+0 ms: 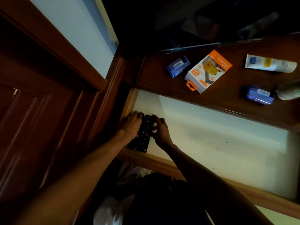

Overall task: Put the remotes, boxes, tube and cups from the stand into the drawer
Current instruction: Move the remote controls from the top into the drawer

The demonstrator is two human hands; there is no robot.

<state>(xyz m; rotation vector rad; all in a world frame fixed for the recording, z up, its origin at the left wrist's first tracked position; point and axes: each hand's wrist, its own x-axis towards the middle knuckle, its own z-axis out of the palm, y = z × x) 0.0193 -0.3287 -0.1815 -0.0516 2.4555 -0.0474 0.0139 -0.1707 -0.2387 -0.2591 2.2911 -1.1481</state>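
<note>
A black remote [145, 133] lies in the left end of the open drawer [227, 143], which has a pale bottom. My left hand [130, 125] rests on the remote's left side, and a second dark remote seems to lie under it. My right hand [159, 129] touches the remote's right edge with bent fingers. On the wooden stand [227, 98] above lie an orange and white charger box [208, 71], two small blue boxes [177, 66] [258, 94], a white tube [269, 63] and a pale cup [289, 91] on its side at the right edge.
A dark TV screen [194, 21] stands at the back of the stand. A wooden door [40, 95] and frame fill the left. White cloth or bags [113, 208] lie on the floor below the drawer's front rail [162, 161].
</note>
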